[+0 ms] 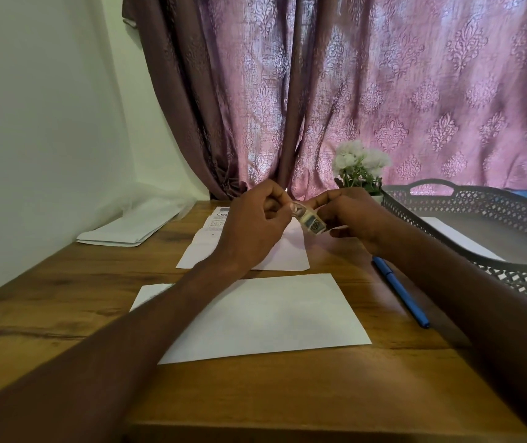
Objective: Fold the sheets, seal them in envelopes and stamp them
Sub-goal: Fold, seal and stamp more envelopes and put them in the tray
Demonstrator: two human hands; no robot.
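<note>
A white envelope [265,318] lies flat on the wooden table [64,282] in front of me. Beyond it, both hands are raised over a printed sheet [204,241]. My left hand [252,228] and my right hand [348,215] together pinch a small strip of stamps [311,222] between their fingertips. The strip curls between the two hands. My left hand hides part of the printed sheet.
A blue pen [401,290] lies to the right of the envelope. A grey perforated tray [479,203] holding a white sheet [460,238] stands at the right. White envelopes [128,228] are stacked at the far left by the wall. A small white flower pot [359,169] stands before the curtain.
</note>
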